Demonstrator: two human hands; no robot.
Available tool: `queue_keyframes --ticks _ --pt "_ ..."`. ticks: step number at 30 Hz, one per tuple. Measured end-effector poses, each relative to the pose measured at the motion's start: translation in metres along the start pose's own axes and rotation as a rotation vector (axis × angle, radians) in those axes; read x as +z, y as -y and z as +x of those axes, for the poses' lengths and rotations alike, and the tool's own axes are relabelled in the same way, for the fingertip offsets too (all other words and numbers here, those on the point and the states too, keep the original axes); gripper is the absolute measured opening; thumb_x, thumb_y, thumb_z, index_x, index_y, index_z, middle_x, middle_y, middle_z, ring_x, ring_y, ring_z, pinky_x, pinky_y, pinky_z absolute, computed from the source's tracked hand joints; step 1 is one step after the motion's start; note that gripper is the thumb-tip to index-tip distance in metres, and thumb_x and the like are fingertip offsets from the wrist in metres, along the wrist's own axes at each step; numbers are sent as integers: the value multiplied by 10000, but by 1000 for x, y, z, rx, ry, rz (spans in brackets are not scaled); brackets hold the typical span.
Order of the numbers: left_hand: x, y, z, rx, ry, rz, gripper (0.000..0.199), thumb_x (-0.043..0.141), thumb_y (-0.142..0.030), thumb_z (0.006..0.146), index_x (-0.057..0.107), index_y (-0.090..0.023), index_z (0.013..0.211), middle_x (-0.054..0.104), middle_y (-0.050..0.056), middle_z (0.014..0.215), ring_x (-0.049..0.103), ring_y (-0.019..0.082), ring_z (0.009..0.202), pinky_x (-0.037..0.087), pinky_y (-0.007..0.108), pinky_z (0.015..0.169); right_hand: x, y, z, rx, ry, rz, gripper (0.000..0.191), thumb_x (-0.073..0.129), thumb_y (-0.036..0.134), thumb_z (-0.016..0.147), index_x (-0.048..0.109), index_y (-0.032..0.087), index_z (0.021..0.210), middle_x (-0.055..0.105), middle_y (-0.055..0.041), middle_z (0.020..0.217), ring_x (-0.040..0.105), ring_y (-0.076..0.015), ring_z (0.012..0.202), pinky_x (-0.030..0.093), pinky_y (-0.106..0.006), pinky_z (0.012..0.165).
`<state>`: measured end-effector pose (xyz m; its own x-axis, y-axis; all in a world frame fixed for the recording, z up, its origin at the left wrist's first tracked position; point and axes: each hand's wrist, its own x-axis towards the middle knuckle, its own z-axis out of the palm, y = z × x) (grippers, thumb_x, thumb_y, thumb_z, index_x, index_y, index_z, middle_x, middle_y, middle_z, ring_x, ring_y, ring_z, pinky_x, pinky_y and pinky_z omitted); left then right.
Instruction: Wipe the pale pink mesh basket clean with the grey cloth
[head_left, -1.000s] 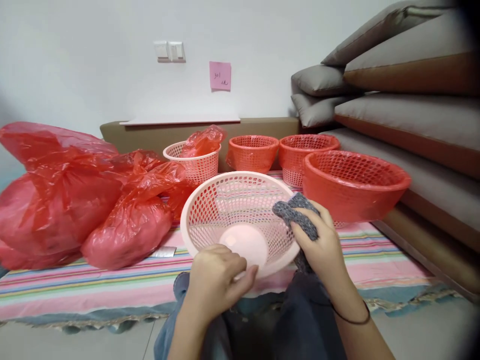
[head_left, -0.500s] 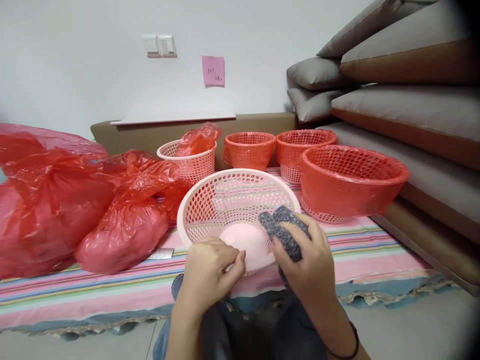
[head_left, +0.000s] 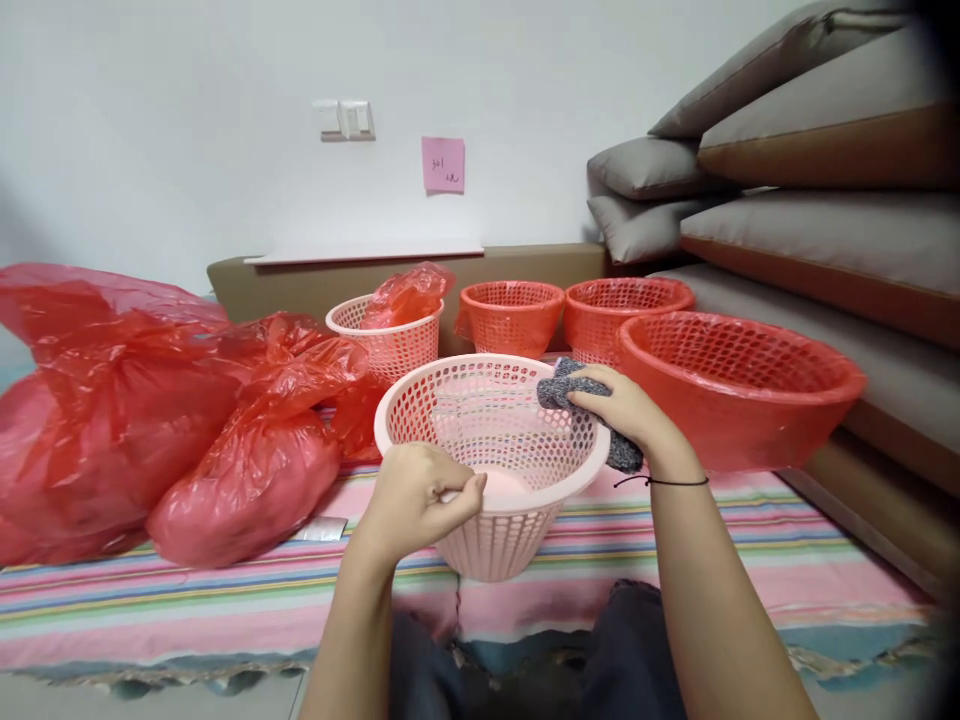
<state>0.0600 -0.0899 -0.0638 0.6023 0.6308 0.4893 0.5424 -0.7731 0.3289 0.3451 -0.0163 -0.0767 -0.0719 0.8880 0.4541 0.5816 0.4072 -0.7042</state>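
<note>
In the head view a pale pink perforated plastic basket (head_left: 491, 545) stands in front of me, tilted a little, on the striped cloth. My left hand (head_left: 420, 500) is closed over its near left rim, thumb lying outward along the edge. At the far right rim, my right hand (head_left: 619, 400) grips a dark grey speckled cloth (head_left: 574, 385), which lies over the rim. Part of the cloth hangs below my palm, outside the basket. The fingers inside my left fist are partly hidden.
Red bag-covered baskets (head_left: 739, 400) stand at the right and back. A pink basket (head_left: 390, 350) with a red bag is behind. Bulging red plastic bags (head_left: 247, 470) fill the left. Grey cushions (head_left: 817, 230) are stacked at right. A small silver packet (head_left: 322, 528) lies on the striped cloth (head_left: 247, 600).
My right hand has moved the grey cloth from the basket's near right inside up to its far right rim. The basket has tipped more upright, showing its outer side. The camera view has shifted slightly.
</note>
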Motion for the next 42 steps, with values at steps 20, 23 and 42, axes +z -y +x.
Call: queue_keyframes --ticks 20,23,42 --pt "5 92 3 -718 -805 -1007 576 752 -220 570 644 -147 1131 696 51 1041 635 202 910 483 322 888 29 5 -11 20 -203 30 265 624 403 795 716 219 962 640 -72 1174 604 -241 1108 421 -410 1039" --pt "0 101 -10 -719 -808 -1007 582 750 -214 571 656 -161 1142 710 46 1072 641 213 971 474 306 910 46 -17 0 87 -314 324 389 638 453 782 690 194 1067 658 -98 1236 585 -251 1179 398 -437 1081" --pt "19 99 -13 -632 -949 -1198 559 678 -209 597 687 -196 1157 688 53 1228 523 317 1282 366 431 1143 34 -25 -12 233 -278 521 430 611 529 823 673 267 1158 664 -56 1276 591 -268 1206 391 -484 1102"
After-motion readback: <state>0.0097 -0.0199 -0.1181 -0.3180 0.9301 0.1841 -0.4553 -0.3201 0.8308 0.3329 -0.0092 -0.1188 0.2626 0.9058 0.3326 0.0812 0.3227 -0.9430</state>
